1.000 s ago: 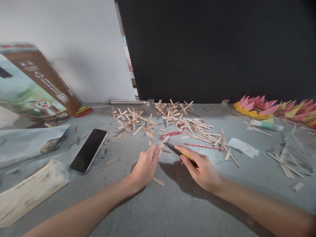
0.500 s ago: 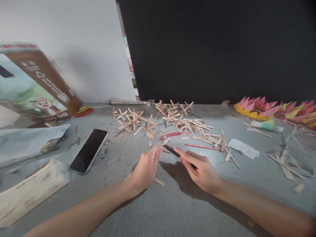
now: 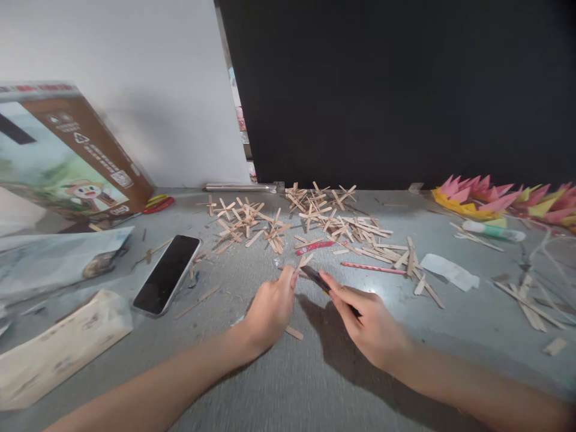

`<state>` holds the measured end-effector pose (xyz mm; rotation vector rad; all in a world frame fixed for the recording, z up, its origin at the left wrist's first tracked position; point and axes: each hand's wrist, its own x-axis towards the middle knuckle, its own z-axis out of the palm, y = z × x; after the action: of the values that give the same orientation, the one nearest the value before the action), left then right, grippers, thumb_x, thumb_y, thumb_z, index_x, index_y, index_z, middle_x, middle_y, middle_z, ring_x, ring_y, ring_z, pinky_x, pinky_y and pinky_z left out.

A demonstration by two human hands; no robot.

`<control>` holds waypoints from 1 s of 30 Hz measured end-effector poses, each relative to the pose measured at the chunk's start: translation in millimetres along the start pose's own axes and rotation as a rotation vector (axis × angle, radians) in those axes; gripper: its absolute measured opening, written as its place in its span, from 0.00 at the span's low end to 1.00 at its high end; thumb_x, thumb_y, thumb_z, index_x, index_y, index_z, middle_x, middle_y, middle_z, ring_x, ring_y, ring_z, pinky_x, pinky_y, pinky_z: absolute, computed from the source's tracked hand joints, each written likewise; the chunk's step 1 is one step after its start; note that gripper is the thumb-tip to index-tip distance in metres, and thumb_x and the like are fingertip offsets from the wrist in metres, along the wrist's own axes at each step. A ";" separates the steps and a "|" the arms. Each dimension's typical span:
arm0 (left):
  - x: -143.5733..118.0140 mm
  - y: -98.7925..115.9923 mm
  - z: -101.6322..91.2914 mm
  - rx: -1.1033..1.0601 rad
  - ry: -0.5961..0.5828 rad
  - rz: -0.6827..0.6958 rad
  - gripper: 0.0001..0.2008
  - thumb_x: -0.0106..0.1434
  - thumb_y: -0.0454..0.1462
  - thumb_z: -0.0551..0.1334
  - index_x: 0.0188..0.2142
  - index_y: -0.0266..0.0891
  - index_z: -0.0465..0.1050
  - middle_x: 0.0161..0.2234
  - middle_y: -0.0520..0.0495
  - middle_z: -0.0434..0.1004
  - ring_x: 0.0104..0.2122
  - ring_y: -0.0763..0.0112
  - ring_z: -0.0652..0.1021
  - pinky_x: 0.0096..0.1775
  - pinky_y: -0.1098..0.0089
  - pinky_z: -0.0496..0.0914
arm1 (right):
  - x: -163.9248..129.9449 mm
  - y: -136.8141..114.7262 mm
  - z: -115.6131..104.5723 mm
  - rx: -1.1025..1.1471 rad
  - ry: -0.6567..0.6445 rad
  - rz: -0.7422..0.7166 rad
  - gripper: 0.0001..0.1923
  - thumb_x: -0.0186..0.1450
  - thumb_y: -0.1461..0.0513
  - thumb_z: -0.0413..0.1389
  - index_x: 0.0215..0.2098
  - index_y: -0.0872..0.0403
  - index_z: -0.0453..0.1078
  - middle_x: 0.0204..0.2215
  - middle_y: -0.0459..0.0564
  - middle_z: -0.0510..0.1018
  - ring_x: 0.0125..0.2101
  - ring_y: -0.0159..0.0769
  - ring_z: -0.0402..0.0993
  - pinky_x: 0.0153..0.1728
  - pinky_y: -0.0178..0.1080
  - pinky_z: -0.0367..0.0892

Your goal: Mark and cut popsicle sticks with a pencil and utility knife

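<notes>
In the head view, the right hand [image 3: 371, 321] grips a dark utility knife with a yellow stripe [image 3: 321, 282], fingers curled tight round its handle, the blade end pointing at the left hand [image 3: 271, 307]. The left hand's fingertips [image 3: 291, 277] are pressed together on a short pale wooden stick [image 3: 304, 261], which lies on the grey tabletop [image 3: 315, 372] just before the heap of crossed wooden sticks [image 3: 315, 219].

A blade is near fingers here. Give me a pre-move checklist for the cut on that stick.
1. Right hand grips the utility knife: ok.
2. Left hand pins the wooden stick at the knife tip: ok.
3. Left fingertips clear of the blade: not ok, they sit right beside it.
4. Blade extended and on the stick: cannot tell, too small.
5. Phone away from the cutting spot: ok.
6. Loose stick under the left hand: not ok, it lies against the palm.
</notes>
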<state>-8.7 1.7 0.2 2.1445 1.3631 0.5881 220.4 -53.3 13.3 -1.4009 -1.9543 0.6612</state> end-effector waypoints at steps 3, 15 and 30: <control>0.5 -1.2 1.9 -0.003 0.024 -0.015 0.10 0.76 0.35 0.44 0.35 0.45 0.54 0.22 0.58 0.54 0.20 0.71 0.55 0.27 0.68 0.49 | 1.1 -6.0 1.2 0.089 -0.010 0.064 0.27 0.79 0.56 0.46 0.71 0.53 0.71 0.44 0.56 0.88 0.39 0.42 0.86 0.43 0.41 0.79; -1.1 4.3 0.5 -0.003 0.013 -0.027 0.12 0.78 0.35 0.43 0.37 0.44 0.57 0.23 0.57 0.57 0.21 0.71 0.58 0.29 0.69 0.54 | -3.6 -7.4 12.4 0.165 0.041 0.172 0.27 0.77 0.54 0.50 0.69 0.53 0.73 0.36 0.55 0.89 0.33 0.44 0.84 0.33 0.39 0.79; 0.9 5.6 4.0 0.163 -0.022 -0.109 0.15 0.79 0.33 0.43 0.41 0.39 0.67 0.25 0.52 0.68 0.21 0.71 0.66 0.28 0.70 0.57 | 1.6 -21.0 10.0 0.258 -0.028 0.309 0.31 0.77 0.48 0.48 0.70 0.54 0.72 0.44 0.59 0.88 0.42 0.48 0.83 0.36 0.43 0.77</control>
<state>-2.1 -0.2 0.7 2.1791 1.5517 0.4219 199.4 -58.6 21.8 -1.5468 -1.6159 1.0391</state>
